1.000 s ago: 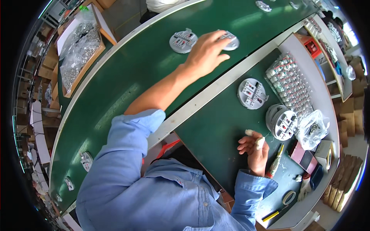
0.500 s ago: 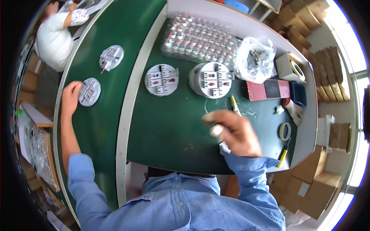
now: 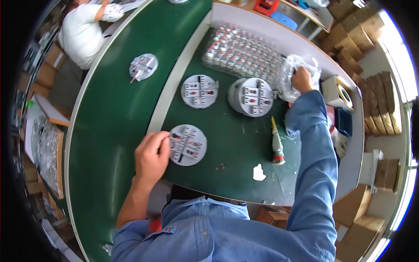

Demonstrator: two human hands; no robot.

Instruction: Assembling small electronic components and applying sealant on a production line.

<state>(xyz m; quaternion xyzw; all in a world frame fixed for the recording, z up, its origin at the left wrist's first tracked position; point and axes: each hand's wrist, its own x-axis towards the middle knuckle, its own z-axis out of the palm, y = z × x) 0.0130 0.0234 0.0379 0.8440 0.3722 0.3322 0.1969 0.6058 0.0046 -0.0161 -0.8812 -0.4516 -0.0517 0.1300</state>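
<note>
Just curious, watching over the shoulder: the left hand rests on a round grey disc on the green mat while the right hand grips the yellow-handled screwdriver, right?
Not quite. In the head view the right hand reaches into the clear plastic bag; the yellow-handled screwdriver lies untouched on the green mat. The left hand does rest on the round grey disc.

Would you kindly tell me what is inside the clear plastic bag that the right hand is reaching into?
The right hand is in the clear bag. Its crinkled, shiny film and the hand cover the contents, so they cannot be made out.
</note>
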